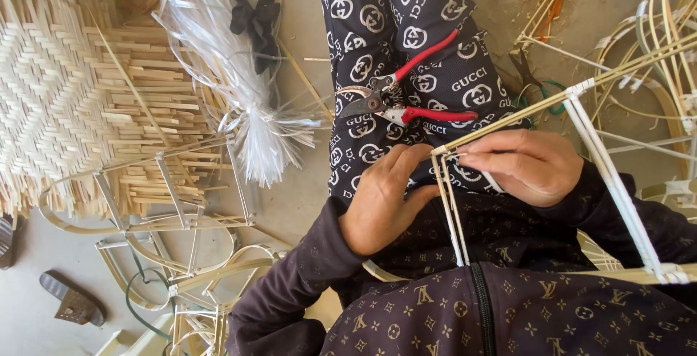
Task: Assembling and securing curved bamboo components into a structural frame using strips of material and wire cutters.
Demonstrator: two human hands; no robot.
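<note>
A frame of thin pale bamboo strips (508, 120) lies across my lap, its corner joint at the middle of the view. My left hand (385, 196) presses its fingers against that corner from the left. My right hand (519, 163) pinches a clear plastic strip at the same joint from the right. Red-handled pruning shears (406, 98) rest open on my patterned trouser leg, just beyond both hands. Other joints of the frame (581, 89) are wrapped in white strip.
A woven bamboo mat (80, 102) lies at the left, with a bundle of clear plastic strips (239, 73) tied by a black bow beside it. Finished curved bamboo frames (167, 254) sit on the concrete floor at lower left, more frames (653, 43) at right.
</note>
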